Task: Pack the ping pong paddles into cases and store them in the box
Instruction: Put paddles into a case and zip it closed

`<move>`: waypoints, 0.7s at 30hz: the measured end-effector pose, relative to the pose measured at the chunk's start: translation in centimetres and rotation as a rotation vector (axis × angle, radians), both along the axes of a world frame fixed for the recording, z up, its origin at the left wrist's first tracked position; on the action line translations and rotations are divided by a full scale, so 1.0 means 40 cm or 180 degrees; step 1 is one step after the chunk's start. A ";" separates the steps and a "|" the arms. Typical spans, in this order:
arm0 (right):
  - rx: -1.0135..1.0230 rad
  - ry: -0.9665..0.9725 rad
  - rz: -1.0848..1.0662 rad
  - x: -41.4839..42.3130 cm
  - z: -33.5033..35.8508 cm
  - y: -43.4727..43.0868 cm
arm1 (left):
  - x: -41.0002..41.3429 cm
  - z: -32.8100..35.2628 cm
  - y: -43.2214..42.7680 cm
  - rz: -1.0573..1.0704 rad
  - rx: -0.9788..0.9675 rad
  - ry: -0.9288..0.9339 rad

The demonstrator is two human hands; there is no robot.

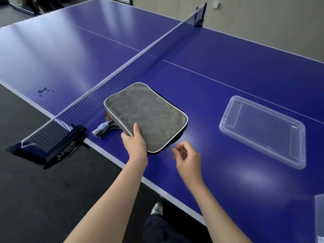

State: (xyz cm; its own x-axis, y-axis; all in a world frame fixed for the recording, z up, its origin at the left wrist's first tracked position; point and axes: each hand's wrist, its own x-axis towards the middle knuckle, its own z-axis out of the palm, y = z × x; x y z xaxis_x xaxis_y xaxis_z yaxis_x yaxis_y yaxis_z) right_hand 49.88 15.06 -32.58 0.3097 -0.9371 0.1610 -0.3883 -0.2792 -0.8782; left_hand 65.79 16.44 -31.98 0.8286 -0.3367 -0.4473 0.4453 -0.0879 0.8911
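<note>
A grey fabric paddle case (147, 114) with white piping is held tilted just above the blue table. My left hand (135, 146) grips its near left corner, thumb on top. My right hand (187, 156) pinches a small dark zipper pull at the case's near edge. A paddle (107, 127) with a red face and a dark handle lies on the table under the case's left side, mostly hidden by it. A clear plastic lid (263, 130) lies flat on the table to the right.
The net (112, 79) crosses the table just left of the case, its clamp (52, 146) at the near edge. A clear box corner (319, 216) shows at the far right. Dark floor lies below the table edge.
</note>
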 end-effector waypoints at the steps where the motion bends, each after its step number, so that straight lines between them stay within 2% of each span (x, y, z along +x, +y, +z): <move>1: 0.0012 -0.0026 -0.0053 0.012 0.001 -0.025 | 0.025 0.002 -0.017 -0.0051 -0.0020 0.0008; 11: 0.0602 -0.0431 -0.0627 0.026 0.019 -0.202 | 0.158 0.007 -0.134 -0.0846 -0.0121 -0.0060; 21: 0.0463 -0.0359 -0.0997 -0.017 0.067 -0.290 | 0.239 0.001 -0.241 -0.2184 -0.0128 -0.0520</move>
State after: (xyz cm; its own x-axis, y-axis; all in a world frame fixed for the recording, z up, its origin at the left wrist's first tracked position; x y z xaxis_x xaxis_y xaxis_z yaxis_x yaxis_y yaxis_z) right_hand 49.22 3.44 -29.90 -0.0083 -0.9993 0.0356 -0.3336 -0.0308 -0.9422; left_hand 75.35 6.81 -31.94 0.4789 -0.8208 -0.3115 0.1615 -0.2664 0.9502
